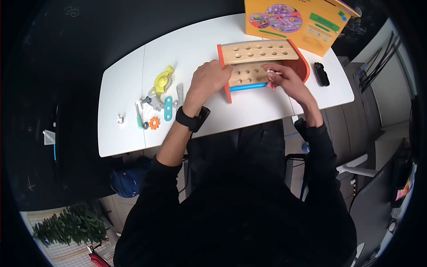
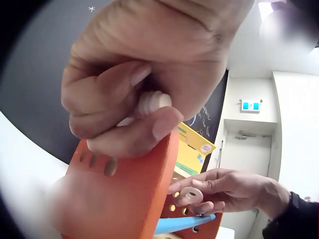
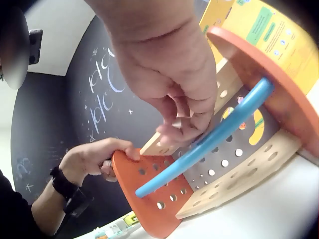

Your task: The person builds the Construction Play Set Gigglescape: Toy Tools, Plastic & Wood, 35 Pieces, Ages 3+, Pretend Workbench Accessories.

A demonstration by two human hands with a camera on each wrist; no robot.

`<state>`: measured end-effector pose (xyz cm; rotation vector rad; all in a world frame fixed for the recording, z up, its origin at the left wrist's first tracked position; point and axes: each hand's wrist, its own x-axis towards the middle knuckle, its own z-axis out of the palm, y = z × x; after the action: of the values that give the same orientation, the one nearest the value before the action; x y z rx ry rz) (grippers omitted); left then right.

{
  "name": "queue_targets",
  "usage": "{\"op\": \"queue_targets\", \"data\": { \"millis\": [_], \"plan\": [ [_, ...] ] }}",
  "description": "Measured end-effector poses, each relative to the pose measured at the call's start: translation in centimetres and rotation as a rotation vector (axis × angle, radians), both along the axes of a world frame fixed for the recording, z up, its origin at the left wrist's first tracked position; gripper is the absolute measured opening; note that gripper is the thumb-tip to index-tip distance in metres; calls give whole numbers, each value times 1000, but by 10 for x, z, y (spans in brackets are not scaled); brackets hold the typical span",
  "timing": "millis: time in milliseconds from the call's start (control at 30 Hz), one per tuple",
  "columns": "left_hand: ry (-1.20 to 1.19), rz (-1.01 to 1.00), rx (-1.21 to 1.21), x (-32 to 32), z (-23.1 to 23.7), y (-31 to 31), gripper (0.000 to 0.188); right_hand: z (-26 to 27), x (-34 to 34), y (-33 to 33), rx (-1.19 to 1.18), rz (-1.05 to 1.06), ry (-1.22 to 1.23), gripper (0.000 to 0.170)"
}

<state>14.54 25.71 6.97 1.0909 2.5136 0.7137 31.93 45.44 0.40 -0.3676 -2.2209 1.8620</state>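
Note:
My left hand (image 1: 210, 80) is at the orange left side panel (image 2: 124, 194) of a wooden toy toolbox. In the left wrist view its curled fingers hold a white plastic screw (image 2: 154, 102) with thick threads, right at the panel's edge. Over the toolbox's front, near the blue bar (image 1: 249, 87), my right hand (image 1: 288, 81) pinches a white round nut (image 2: 191, 195) with a hole in its middle. Two pale wood boards, the upper board (image 1: 260, 51) and the lower board (image 3: 239, 174), run between the side panels and have rows of round holes.
On the table's left lie a yellow toy saw (image 1: 163, 81), a teal strip (image 1: 168, 108), an orange gear (image 1: 154, 123), a toy hammer (image 1: 138, 115) and a small white piece (image 1: 120, 119). A yellow box (image 1: 302, 22) stands behind the toolbox; a black case (image 1: 321, 74) lies right.

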Motion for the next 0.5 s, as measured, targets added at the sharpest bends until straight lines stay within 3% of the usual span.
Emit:
{"op": "queue_targets", "data": {
  "millis": [167, 233, 300, 367, 400, 433, 500],
  "plan": [
    [-40, -28, -21, -2, -8, 10, 52, -8, -26, -20, 86, -87, -43, 27],
    [-50, -54, -34, -2, -9, 7, 50, -15, -35, -22, 272, -35, -91, 26],
    [-307, -80, 23, -6, -6, -3, 47, -25, -42, -24, 235, -41, -102, 21],
    [-388, -39, 52, -16, -4, -14, 42, -22, -43, -26, 536, 28, -122, 15],
    [-501, 36, 97, -20, -9, -18, 38, -18, -43, -29, 519, -9, -176, 14],
    [-490, 24, 100, -27, -23, -21, 38, -16, -43, -30, 523, -22, -167, 14],
    [-470, -86, 330, -48, -61, -22, 27, -15, -46, -29, 538, 13, -178, 18]
  ]
}}
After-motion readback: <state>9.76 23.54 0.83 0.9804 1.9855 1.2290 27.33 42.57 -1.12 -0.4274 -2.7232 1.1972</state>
